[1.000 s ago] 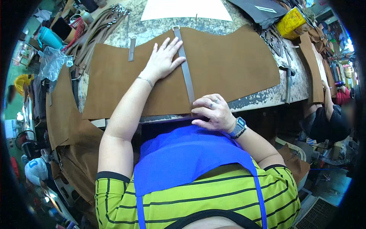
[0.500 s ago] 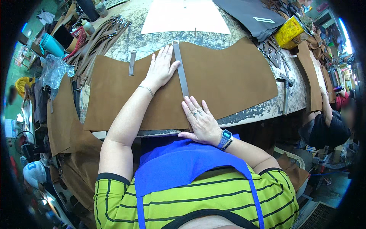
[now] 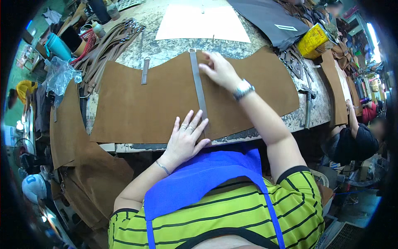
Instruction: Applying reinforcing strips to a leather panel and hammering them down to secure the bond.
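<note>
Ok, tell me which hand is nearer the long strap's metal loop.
Right. The right hand is just right of and slightly below the loop; the left hand is well below, near the bottom of the strap.

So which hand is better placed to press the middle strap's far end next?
Probably the right hand: it is beside the far part of the middle strap, near its metal fitting. The left hand lies at the near end.

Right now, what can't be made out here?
Strap, lower end: head view, partly behind left hand.
Right hand, contact with leather: head view, its own back hides the underside.
White sheet, far end: head view, cut by top edge.
Metal fitting, exact shape: head view, too small.
</note>
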`<state>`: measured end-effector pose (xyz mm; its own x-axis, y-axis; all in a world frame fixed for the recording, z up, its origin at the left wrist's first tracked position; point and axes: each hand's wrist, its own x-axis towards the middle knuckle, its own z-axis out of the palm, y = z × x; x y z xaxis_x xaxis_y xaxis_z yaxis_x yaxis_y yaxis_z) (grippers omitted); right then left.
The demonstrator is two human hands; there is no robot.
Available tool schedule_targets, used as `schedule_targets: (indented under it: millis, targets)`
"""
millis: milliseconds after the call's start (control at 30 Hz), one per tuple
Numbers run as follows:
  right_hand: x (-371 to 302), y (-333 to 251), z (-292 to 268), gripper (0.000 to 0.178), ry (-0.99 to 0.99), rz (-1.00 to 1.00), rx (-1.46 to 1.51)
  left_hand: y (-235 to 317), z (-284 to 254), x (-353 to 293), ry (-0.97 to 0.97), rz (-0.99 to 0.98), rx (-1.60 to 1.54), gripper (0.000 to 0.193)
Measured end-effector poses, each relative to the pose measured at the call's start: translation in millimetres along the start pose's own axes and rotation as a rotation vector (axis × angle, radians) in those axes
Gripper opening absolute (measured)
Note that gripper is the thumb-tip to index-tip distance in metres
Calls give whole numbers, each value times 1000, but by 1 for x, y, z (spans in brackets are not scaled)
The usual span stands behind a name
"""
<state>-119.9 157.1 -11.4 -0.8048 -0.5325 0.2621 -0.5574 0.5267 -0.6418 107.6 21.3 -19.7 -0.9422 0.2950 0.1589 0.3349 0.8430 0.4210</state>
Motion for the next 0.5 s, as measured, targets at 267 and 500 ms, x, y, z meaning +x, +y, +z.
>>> schedule_targets:
  millis: [267,500]
  targets:
    - [75,21,21,35,-133,199,64,-7,18,-24,178,192,141,34]
    - [65,-12,-22,20,-29,110,358,-8,18,-20,168,156,81,34]
